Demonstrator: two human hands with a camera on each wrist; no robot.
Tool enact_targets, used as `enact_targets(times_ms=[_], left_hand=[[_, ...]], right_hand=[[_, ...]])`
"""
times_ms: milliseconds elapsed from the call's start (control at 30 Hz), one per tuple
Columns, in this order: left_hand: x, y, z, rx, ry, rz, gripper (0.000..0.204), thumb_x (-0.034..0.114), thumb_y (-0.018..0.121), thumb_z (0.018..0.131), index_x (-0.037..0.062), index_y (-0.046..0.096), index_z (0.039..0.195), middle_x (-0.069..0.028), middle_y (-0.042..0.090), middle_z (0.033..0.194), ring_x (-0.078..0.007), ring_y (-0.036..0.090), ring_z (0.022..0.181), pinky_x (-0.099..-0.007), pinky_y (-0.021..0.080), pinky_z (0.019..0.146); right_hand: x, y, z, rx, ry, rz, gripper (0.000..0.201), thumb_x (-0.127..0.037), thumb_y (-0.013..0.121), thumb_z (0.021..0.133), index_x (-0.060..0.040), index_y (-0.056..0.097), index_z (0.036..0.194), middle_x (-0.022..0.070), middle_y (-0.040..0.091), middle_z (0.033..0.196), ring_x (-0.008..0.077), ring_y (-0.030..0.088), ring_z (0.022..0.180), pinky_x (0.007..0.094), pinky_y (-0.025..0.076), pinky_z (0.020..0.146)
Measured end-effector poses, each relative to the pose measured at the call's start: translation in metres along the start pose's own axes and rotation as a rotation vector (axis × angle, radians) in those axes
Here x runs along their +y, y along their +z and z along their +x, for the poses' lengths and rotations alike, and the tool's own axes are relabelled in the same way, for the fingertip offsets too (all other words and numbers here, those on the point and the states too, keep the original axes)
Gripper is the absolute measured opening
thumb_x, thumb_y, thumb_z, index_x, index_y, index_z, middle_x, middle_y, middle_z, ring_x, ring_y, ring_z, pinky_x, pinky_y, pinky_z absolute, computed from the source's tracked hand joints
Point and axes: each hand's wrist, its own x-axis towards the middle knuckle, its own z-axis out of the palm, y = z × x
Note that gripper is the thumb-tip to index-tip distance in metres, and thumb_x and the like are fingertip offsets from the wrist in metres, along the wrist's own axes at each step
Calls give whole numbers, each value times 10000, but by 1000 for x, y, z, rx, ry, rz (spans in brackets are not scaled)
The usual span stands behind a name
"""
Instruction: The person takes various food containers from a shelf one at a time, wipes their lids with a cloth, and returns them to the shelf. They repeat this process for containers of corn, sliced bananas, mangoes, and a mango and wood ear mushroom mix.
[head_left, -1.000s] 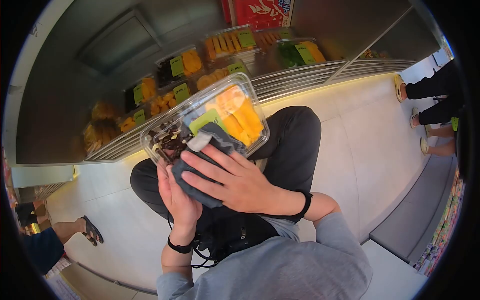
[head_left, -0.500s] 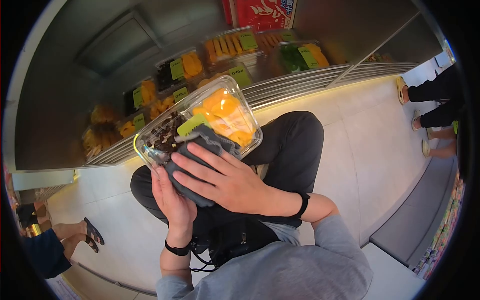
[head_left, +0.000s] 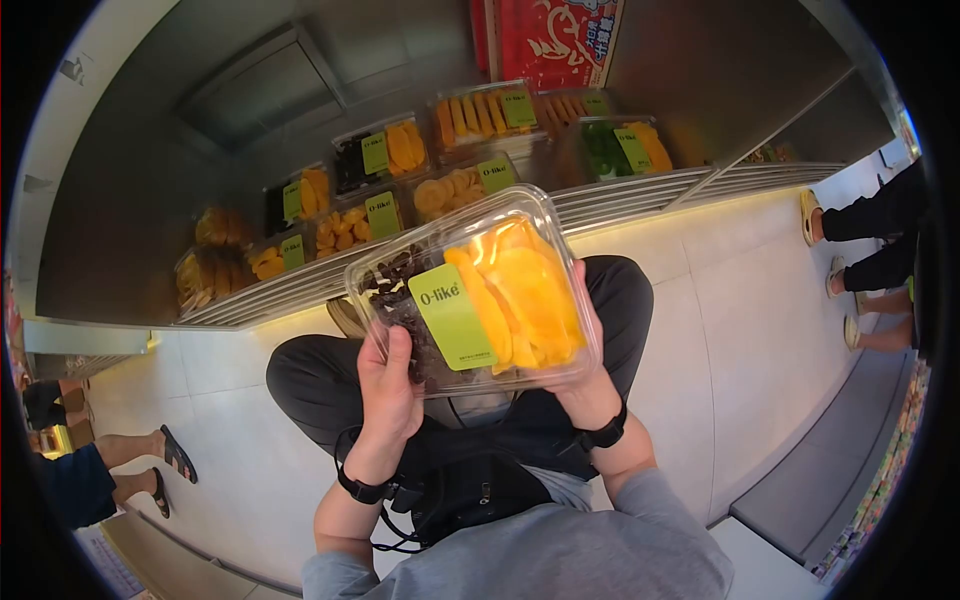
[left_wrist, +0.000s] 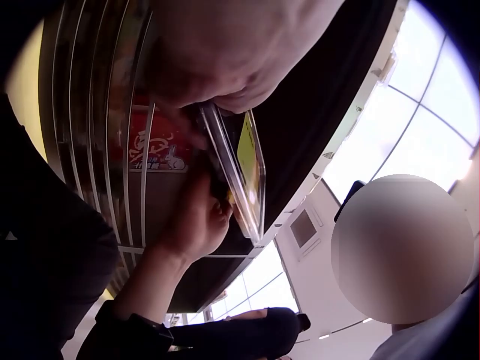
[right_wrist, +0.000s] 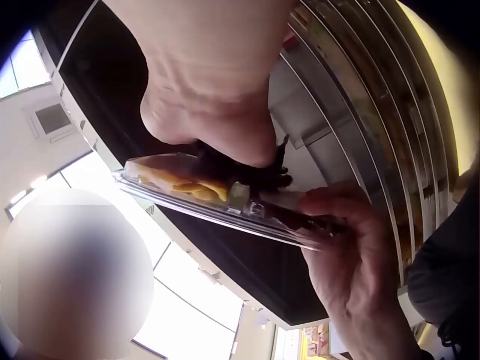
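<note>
A clear plastic box of dried fruit (head_left: pixel 530 300) is held tilted above the lap, its green label facing up. Orange slices fill its right part and dark pieces its left. My left hand (head_left: pixel 388 390) grips the lower left corner, thumb on top. At the lower right edge my right hand (head_left: pixel 590 395) reaches behind the box, its fingers mostly hidden. In the right wrist view a dark cloth (right_wrist: pixel 244 169) is bunched between the right hand and the underside of the box. The head view hides that cloth behind the box.
Several packed fruit boxes (head_left: pixel 475 120) stand on the metal display shelf (head_left: pixel 690 190) ahead, with a red printed carton (head_left: pixel 560 45) behind them. Crossed legs in dark trousers (head_left: pixel 625 310) are under the box. Other people's feet (head_left: pixel 175 455) show on the floor at both sides.
The right hand with the grey cloth has left the box's upper face and gone behind it at the right. The box has shifted right, uncovering its label; the left thumb now lies on top.
</note>
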Motion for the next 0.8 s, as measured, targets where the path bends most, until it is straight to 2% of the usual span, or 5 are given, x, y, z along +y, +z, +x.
enact_targets(times_ms=[300, 367, 500, 633, 800], left_hand=[[16, -18, 9, 125, 186, 280, 349, 378, 479, 1021, 47, 558, 1099, -17, 643, 996, -85, 618, 884, -238, 514, 783], [16, -17, 6, 109, 156, 305, 303, 341, 520, 1010, 50, 557, 1086, -1, 638, 955, -60, 610, 840, -205, 504, 720], [6, -18, 5, 23, 191, 408, 296, 332, 592, 974, 43, 554, 1022, 3, 612, 776, -51, 535, 536, -186, 417, 407], [29, -22, 13, 79, 265, 457, 261, 255, 678, 926, 39, 539, 972, 29, 566, 764, -32, 526, 607, -188, 437, 433], [92, -45, 43, 261, 452, 633, 223, 245, 632, 958, 40, 552, 994, 24, 590, 787, -29, 526, 637, -182, 431, 500]], right_hand=[[69, 5, -11, 42, 94, -189, 617, -475, 294, 1035, -70, 290, 1500, 102, 372, 1515, 249, 393, 1373, 425, 320, 1130], [41, 9, -18, -113, 53, 41, 647, -496, 249, 1035, -62, 243, 1514, 112, 331, 1537, 256, 345, 1402, 451, 276, 1150], [9, 40, -3, 80, -72, -206, 678, -526, 212, 1030, -39, 270, 1498, 133, 368, 1511, 260, 367, 1388, 453, 296, 1137], [30, -33, -14, -28, 102, -143, 595, -460, 295, 1045, -26, 374, 1445, 114, 491, 1408, 252, 474, 1297, 412, 354, 1108], [52, -29, -15, 217, 408, -208, 588, -447, 339, 1042, 13, 426, 1398, 132, 496, 1407, 246, 478, 1296, 398, 365, 1099]])
